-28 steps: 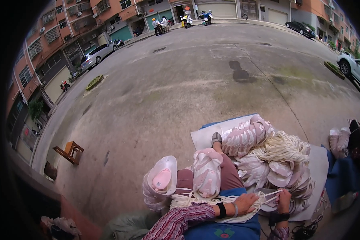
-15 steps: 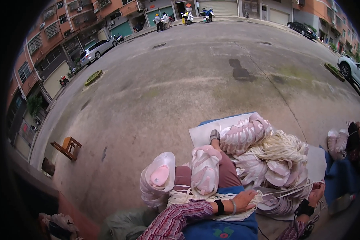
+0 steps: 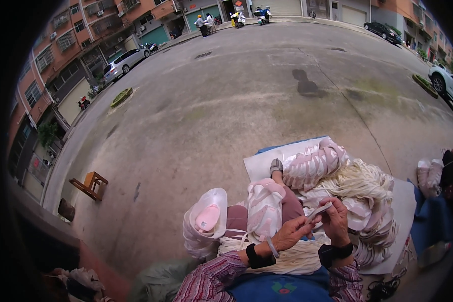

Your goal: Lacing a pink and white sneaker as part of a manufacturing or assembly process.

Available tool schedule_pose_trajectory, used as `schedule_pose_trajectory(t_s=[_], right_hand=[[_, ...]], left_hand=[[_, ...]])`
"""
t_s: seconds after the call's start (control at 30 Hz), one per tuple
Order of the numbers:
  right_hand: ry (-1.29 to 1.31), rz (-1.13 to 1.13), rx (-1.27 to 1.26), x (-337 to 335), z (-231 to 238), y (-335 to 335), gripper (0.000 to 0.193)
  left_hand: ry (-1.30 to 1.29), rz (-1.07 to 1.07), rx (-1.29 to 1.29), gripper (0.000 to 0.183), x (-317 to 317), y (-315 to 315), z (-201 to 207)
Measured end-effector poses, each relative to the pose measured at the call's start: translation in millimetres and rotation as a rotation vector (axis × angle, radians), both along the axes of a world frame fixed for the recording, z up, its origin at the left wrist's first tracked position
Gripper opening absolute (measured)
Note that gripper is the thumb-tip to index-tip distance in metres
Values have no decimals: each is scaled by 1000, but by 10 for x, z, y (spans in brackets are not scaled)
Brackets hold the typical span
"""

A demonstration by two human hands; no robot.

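Observation:
My left hand [image 3: 292, 233] and my right hand [image 3: 336, 221] meet above my lap, fingers pinched on a pale flat shoelace [image 3: 320, 209] that slants between them. Below them, a heap of cream shoelaces [image 3: 292, 256] lies across my lap on a blue apron [image 3: 272, 287]. A pink-and-white shoe upper [image 3: 265, 209] rests on my thigh, left of the hands. Farther left stands a nested stack of white uppers [image 3: 190, 226] with a pink insole-like piece [image 3: 208, 218] showing in the top one. How far the held lace runs behind my fingers is hidden.
Ahead and right, a row of pink-and-white uppers [image 3: 314, 166] and a big bundle of cream laces [image 3: 360, 181] lie on a white sheet [image 3: 402, 201]. A wooden stool [image 3: 91, 185] stands left. Another person's dark clothing [image 3: 440, 181] shows at right. Parked vehicles line the yard.
My right hand has come in from the far right to meet my left hand. My left hand has risen off the lap laces, and both now pinch the lace together.

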State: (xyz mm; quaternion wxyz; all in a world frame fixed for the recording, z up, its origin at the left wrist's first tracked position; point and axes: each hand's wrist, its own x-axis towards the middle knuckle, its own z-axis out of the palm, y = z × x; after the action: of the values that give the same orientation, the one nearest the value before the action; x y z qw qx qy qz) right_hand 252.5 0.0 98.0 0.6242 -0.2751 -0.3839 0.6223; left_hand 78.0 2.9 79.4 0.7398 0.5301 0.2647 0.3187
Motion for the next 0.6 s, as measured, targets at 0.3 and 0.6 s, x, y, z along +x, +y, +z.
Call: schedule_pose_trajectory(t_s=[0.3,0.6], right_hand=[[-262,369,-149,-103,-189,-214,44],[-787,244,-349,737,-309,-404,19]], left_hand=[[-32,96,-99,33,-167,140,-65],[-155,205,-262,33,-185,205,1]])
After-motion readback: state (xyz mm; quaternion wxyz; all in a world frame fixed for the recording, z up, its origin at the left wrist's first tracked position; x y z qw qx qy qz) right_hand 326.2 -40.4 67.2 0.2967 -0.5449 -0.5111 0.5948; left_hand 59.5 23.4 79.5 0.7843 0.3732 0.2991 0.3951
